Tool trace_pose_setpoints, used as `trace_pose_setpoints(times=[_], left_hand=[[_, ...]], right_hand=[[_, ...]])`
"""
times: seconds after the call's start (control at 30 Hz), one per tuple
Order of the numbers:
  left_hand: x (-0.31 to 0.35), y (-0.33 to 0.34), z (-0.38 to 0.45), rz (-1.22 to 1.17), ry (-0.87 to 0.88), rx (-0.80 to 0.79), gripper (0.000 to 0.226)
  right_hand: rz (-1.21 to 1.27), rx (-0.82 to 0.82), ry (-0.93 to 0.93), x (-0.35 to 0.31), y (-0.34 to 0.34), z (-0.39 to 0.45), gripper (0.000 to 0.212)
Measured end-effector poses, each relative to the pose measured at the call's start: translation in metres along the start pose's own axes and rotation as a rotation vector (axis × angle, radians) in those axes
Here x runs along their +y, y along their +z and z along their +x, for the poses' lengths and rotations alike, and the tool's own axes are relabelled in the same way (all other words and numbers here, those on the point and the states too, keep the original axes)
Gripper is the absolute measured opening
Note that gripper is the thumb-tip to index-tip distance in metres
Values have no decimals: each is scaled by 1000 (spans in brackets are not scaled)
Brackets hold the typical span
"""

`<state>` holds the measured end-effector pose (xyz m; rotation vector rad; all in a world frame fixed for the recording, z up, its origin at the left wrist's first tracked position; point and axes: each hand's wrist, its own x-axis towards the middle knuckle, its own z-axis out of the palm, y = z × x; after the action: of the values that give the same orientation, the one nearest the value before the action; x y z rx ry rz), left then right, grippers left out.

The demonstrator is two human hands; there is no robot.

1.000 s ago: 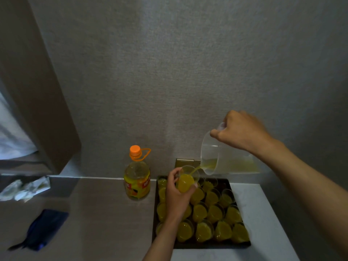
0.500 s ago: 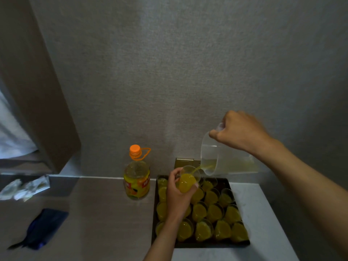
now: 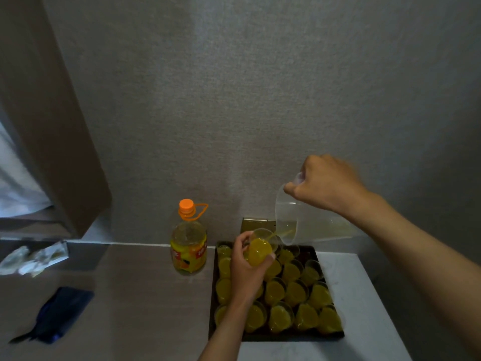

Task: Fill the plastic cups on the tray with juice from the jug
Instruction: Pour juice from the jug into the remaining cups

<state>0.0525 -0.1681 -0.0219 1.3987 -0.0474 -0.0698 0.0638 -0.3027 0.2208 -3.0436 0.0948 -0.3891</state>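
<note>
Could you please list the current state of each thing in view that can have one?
jug: tilted, pouring, little juice left, gripped by right hand.
held cup: lifted above the tray, mostly full, gripped by left hand.
cups on tray: upright, most filled.
bottle: upright, capped, partly full.

On the tabletop [image 3: 145,295] the tray [image 3: 316,250] of cups [image 3: 294,293] sits right of the bottle [image 3: 189,246], with the held cup [image 3: 259,250] above its far-left corner and the jug [image 3: 307,217] to the right.
</note>
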Motion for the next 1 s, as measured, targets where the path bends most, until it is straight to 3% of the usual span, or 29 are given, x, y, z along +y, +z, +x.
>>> trace_pose_setpoints(times=[0.3, 1.0], left_hand=[[-3, 2, -1, 28, -7, 4, 63], [-1, 6, -4, 59, 8, 13, 62]], right_hand=[[-116, 36, -28, -8, 2, -3, 42], [-126, 31, -37, -6, 7, -7, 43]])
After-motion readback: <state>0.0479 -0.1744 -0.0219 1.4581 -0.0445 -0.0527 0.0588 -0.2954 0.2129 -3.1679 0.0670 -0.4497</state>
